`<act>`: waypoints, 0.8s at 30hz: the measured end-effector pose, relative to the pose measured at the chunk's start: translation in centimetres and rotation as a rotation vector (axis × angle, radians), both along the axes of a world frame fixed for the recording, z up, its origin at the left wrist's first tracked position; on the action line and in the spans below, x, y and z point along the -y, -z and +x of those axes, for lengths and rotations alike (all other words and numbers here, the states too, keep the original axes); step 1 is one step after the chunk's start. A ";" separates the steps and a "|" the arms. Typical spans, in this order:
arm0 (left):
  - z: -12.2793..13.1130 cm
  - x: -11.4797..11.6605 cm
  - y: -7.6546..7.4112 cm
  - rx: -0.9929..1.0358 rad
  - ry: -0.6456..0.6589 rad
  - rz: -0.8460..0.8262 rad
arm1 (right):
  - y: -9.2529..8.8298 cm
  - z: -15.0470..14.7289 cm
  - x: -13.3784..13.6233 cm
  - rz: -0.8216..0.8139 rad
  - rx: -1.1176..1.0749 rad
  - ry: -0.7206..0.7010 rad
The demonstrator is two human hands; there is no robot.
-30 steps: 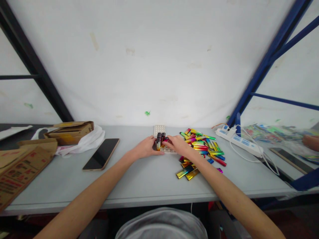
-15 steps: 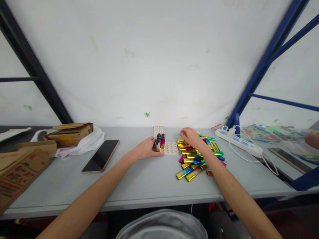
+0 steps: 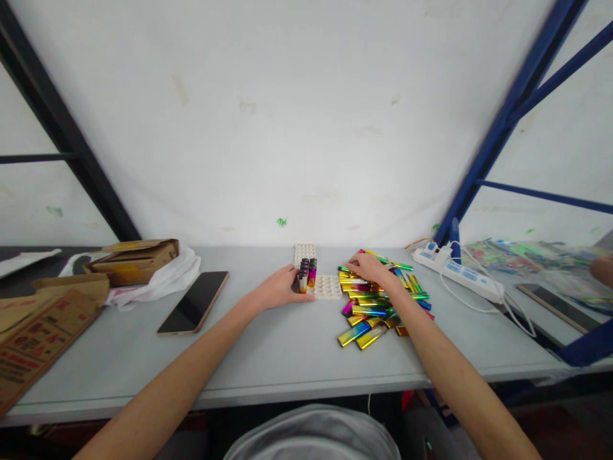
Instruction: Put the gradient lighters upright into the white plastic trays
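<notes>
Several lighters (image 3: 308, 275) with black tops stand upright in the left end of a white tray with round holes (image 3: 328, 287). My left hand (image 3: 276, 289) is wrapped round that end, thumb in front and fingers behind, steadying the tray and lighters. To the right lies a heap of shiny gold, green, blue and pink lighters (image 3: 368, 311). My right hand (image 3: 370, 267) rests on the heap's far left part, its fingers bent together at a lighter; the fingertips are partly hidden.
Behind the tray sits a second white holed tray (image 3: 305, 252). A phone (image 3: 194, 302), cardboard box (image 3: 143, 260) and white plastic bag (image 3: 179, 278) lie left. A power strip (image 3: 460, 275) with cables is at right. Another person's hand (image 3: 602, 269) shows at the right edge.
My right hand has lowered and shifted slightly right onto the heap of lighters. My left hand keeps its place at the tray.
</notes>
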State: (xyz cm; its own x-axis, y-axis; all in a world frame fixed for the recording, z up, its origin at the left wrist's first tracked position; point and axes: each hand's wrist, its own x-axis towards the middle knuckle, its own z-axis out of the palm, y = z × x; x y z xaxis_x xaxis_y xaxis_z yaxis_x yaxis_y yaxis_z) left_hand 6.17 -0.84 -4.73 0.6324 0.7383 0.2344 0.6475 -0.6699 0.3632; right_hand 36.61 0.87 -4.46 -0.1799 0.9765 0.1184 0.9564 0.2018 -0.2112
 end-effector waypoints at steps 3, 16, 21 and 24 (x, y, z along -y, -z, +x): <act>0.0 0.0 0.0 0.000 -0.005 -0.003 | -0.1 0.3 0.1 -0.015 -0.068 -0.092; -0.1 -0.2 0.2 -0.003 0.000 0.011 | -0.9 -1.1 1.5 -0.096 -0.156 -0.246; -0.1 -0.3 0.1 -0.025 0.016 0.020 | -0.2 -1.5 1.6 0.113 -0.089 -0.209; -0.1 -0.2 0.1 -0.003 0.014 0.020 | -0.4 -2.2 1.7 0.236 -0.237 -0.196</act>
State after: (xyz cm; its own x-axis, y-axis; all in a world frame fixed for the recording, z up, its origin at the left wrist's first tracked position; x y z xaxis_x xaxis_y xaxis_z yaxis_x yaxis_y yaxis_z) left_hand 6.08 -0.63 -4.81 0.6434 0.7244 0.2476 0.6388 -0.6863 0.3478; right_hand 34.43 -0.86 -4.10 -0.3007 0.8672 0.3969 0.8251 0.4453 -0.3478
